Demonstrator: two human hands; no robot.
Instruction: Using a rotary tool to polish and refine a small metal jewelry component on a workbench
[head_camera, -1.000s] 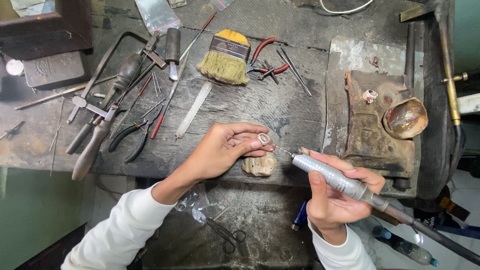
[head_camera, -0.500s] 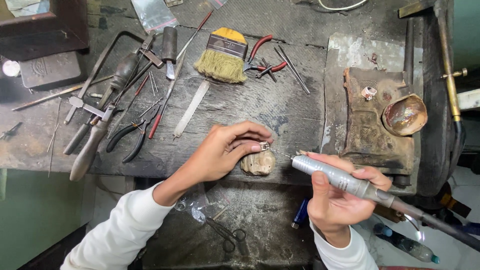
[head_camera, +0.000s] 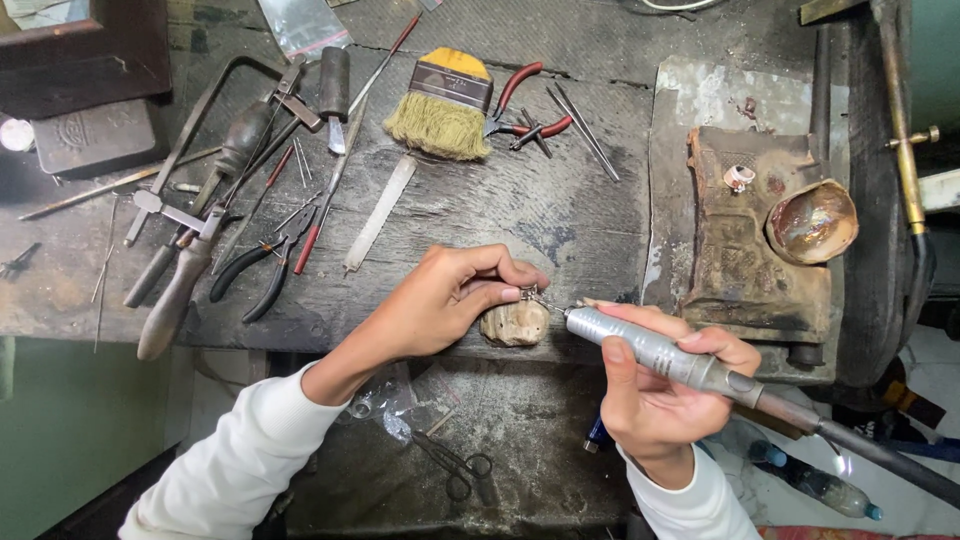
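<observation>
Small silver ring (head_camera: 535, 297) at bench edge, resting on worn wooden peg (head_camera: 514, 323), pinched by left hand (head_camera: 440, 300) fingertips. Right hand (head_camera: 655, 400) fingers wrapped around grey metal rotary handpiece (head_camera: 660, 350), tip touching ring. Grinding step seems underway; needs steady, light pressure. Bristle brush (head_camera: 443, 108) lies well apart.

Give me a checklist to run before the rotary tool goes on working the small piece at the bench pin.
1. Left hand pinches the small piece at the fingertips: ok.
2. Piece backed by the bench pin: ok, it sits just above it.
3. Right hand wraps the rotary tool: ok.
4. Tool tip meets the piece: ok.
5. Left fingertips clear of the tip: not ok, very close.
6. Bur turning: cannot tell.
</observation>
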